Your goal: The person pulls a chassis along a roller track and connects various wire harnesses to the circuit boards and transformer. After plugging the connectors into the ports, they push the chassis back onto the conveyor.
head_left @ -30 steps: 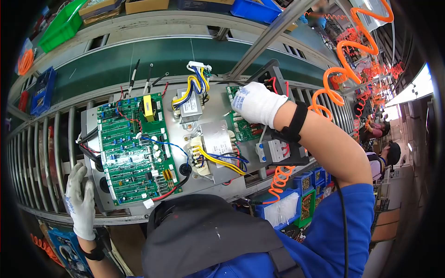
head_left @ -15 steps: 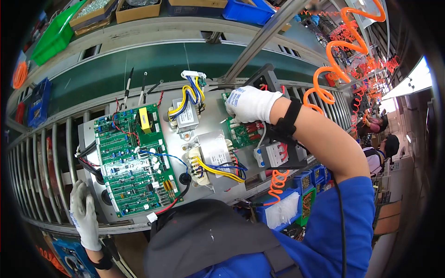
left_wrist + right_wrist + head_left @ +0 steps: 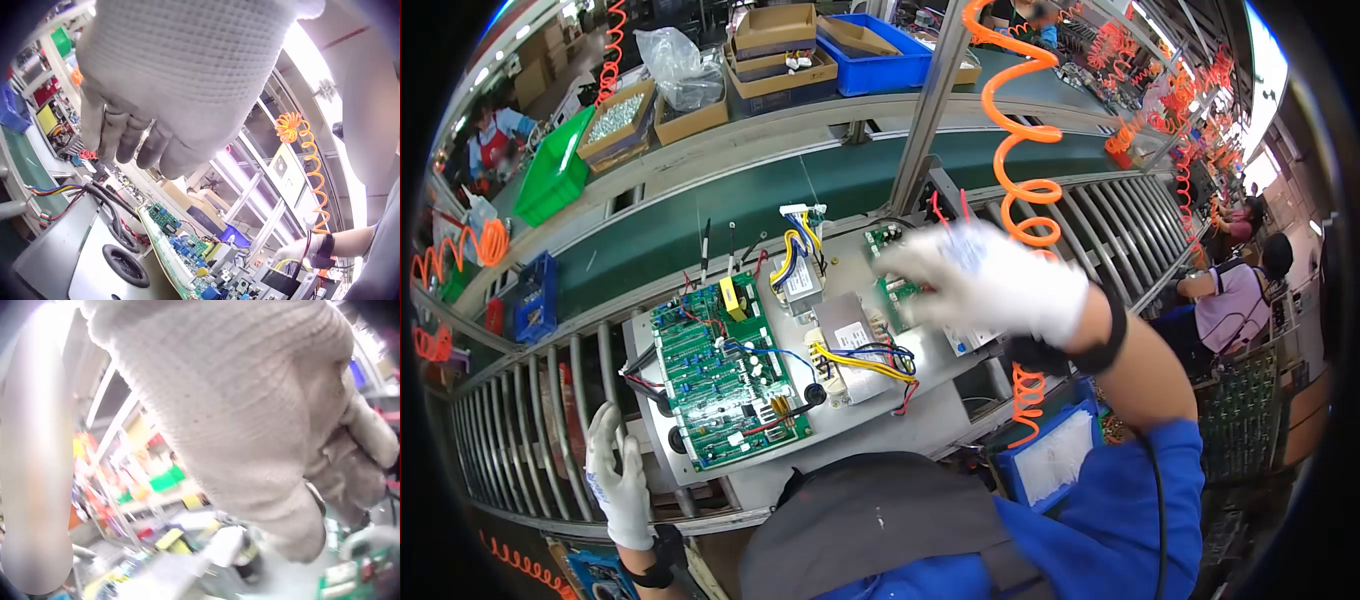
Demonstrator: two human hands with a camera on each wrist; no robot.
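The relaxed left hand [image 3: 618,482], gripping nothing, is near the large green board [image 3: 722,385], lower left. The blurred right hand [image 3: 995,280] hovers over 1 small green board [image 3: 895,291], centre; its grip I cannot tell. Upper left, 1 cardboard box [image 3: 618,149] holds silvery pieces [image 3: 614,118].

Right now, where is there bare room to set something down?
The flat green belt looks bare between the blue plastic bin and the slanted metal post. The silver metal plate is crowded with green circuit boards and yellow-and-blue wires.
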